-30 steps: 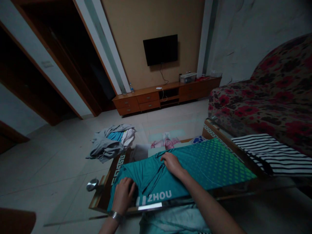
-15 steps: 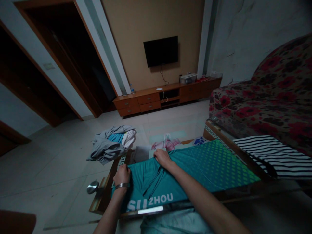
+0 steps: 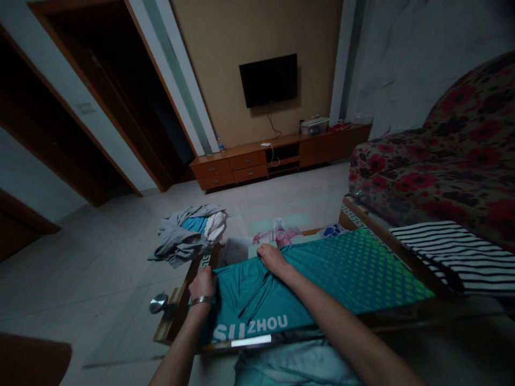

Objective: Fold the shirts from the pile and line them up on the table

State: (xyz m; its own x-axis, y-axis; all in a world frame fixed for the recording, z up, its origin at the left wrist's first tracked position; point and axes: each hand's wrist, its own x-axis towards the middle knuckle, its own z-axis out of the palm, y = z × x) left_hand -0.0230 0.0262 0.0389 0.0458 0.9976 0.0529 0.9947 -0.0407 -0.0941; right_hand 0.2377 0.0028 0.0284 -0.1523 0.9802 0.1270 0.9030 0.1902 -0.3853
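A teal shirt (image 3: pixel 245 303) with a green dot pattern and white "SUZHOU" lettering lies spread on a glass-topped coffee table (image 3: pixel 364 219) with a wooden frame. My left hand (image 3: pixel 202 283), with a metal bracelet at the wrist, grips the shirt's left edge. My right hand (image 3: pixel 272 259) pinches a fold of the fabric at the shirt's far edge. Dark creases run between my hands.
A heap of grey, blue and white clothes (image 3: pixel 187 236) lies on the tiled floor left of the table. A black-and-white striped garment (image 3: pixel 450 257) lies at the table's right side, before a floral sofa (image 3: pixel 454 171). Pale teal cloth (image 3: pixel 293 364) lies nearest me.
My left hand has moved up the shirt's left edge, and my right hand has shifted slightly left. The shirt is flatter, and the full "SUZHOU" lettering now shows.
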